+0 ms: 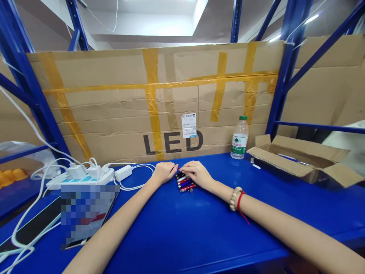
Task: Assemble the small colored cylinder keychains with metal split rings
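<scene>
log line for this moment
left hand: pinches small stick | right hand: pinches same stick | below: pile of coloured sticks | near: water bottle, cardboard box, power strip | on: blue table

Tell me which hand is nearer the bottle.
Right. The right hand lies on the pile of pens, left of the bottle; the left hand is further left, on the pile's other side.

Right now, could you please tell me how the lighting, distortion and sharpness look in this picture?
Head view: the ceiling light is blown out; the wide lens bows the blue rack posts; a pixelated patch masks something left of the left hand; the pens by the right hand are small, detail unclear.
</scene>
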Demonstrator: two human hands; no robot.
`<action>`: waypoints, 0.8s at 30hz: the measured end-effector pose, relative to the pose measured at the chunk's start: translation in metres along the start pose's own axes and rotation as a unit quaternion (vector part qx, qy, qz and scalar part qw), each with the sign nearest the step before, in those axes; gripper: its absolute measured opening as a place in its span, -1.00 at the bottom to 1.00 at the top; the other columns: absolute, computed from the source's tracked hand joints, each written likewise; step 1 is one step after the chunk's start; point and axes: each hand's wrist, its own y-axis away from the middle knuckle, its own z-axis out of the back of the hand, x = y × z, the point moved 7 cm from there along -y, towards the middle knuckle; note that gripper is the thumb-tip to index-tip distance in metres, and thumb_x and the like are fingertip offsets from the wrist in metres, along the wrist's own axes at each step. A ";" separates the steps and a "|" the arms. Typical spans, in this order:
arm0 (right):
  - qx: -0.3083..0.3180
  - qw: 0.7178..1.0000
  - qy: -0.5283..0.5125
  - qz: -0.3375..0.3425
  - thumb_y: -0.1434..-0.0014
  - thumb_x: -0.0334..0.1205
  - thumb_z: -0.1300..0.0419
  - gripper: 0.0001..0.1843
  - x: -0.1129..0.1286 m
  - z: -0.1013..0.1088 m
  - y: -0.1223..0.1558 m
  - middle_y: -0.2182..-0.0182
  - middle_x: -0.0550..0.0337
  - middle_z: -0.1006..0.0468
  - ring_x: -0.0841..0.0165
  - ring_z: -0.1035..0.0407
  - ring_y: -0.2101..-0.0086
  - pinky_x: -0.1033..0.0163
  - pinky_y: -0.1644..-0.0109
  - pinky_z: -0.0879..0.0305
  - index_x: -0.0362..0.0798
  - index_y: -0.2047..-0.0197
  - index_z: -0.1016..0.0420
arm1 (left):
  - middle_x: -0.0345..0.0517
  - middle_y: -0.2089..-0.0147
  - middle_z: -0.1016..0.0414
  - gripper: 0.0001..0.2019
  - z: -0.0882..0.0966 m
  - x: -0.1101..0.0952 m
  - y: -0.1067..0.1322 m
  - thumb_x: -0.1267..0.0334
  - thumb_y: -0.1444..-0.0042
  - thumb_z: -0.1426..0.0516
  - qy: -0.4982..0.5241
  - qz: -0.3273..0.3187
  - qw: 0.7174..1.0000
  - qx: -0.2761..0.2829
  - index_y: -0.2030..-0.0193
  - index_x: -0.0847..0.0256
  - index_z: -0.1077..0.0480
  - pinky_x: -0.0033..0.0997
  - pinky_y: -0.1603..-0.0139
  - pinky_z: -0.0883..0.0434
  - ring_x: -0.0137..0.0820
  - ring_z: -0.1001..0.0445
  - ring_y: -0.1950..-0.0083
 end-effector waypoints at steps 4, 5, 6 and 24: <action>-0.042 0.999 -0.026 -0.015 -0.14 -0.27 -0.11 -0.82 -0.002 0.006 0.002 0.24 0.17 -0.56 0.35 -0.39 0.21 0.24 0.16 -0.26 0.03 0.24 -0.54 | -0.18 0.61 -0.37 -0.55 0.004 -0.002 -0.002 0.18 -0.25 0.24 -0.013 0.011 1.000 0.002 0.56 0.24 -0.28 -0.51 0.58 -0.09 -0.52 -0.29 0.62; -0.045 0.998 -0.036 -0.020 -0.14 -0.28 -0.11 -0.82 -0.004 0.007 0.003 0.24 0.18 -0.55 0.37 -0.39 0.22 0.26 0.17 -0.26 0.03 0.24 -0.54 | -0.18 0.61 -0.37 -0.55 0.003 -0.003 -0.003 0.17 -0.25 0.24 -0.019 0.009 1.000 0.007 0.54 0.24 -0.28 -0.52 0.57 -0.10 -0.52 -0.29 0.61; -0.048 0.997 -0.047 -0.025 -0.14 -0.28 -0.11 -0.82 -0.005 0.008 0.004 0.23 0.19 -0.55 0.38 -0.39 0.23 0.27 0.17 -0.26 0.03 0.24 -0.53 | -0.18 0.60 -0.38 -0.55 0.003 -0.005 -0.004 0.16 -0.25 0.25 -0.028 0.007 1.000 0.014 0.52 0.24 -0.28 -0.53 0.57 -0.11 -0.51 -0.30 0.61; 0.015 0.999 -0.028 -0.027 -0.13 -0.23 -0.10 -0.72 -0.017 -0.004 0.003 0.28 0.08 -0.53 0.31 -0.38 0.27 0.21 0.20 -0.28 -0.08 0.09 -0.44 | -0.15 0.55 -0.42 -0.64 -0.016 -0.007 -0.004 0.21 -0.24 0.22 -0.042 -0.007 0.995 0.095 0.41 0.24 -0.30 -0.57 0.57 -0.14 -0.50 -0.37 0.56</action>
